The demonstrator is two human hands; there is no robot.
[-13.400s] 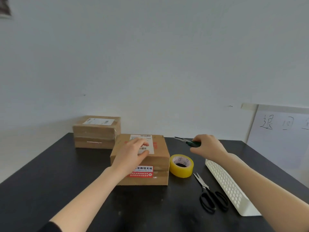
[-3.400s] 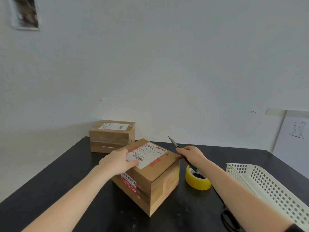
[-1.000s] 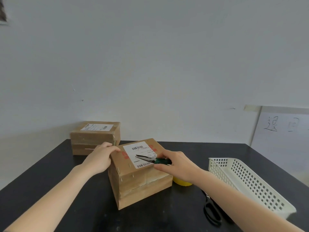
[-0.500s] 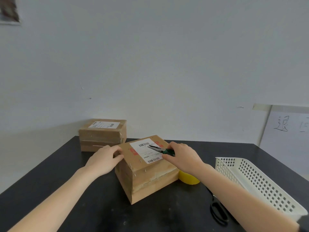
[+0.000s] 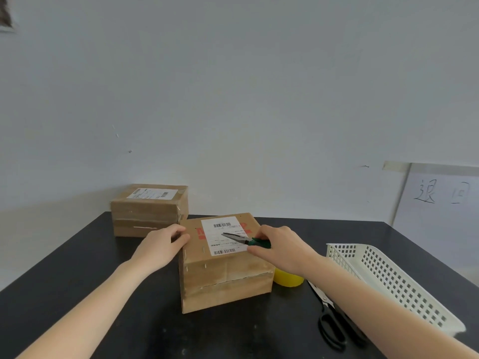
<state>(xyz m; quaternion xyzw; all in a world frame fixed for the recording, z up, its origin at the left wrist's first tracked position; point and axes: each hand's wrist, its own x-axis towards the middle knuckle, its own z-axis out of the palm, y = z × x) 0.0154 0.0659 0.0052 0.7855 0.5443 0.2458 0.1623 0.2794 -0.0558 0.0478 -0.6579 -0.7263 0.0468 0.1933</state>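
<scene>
The brown cardboard box (image 5: 225,281) has turned squarer on the black desk (image 5: 233,332); left hand (image 5: 160,246) grips its top edge with curled fingers (image 5: 181,239), right hand (image 5: 283,248) clenches a green-handled blade (image 5: 234,237) on its barcoded white label (image 5: 220,230)

Two cardboard boxes (image 5: 225,278) (image 5: 147,211), one pliers (image 5: 237,238) (green-handled), one tape roll (image 5: 289,280), one scissors (image 5: 328,321), one basket (image 5: 404,283).

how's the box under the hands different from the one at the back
The near box is gripped by the left hand, and the right hand holds pliers over its label; the far box is untouched. The near box shows red print; the far box none. Both are brown cardboard with white labels.
</scene>
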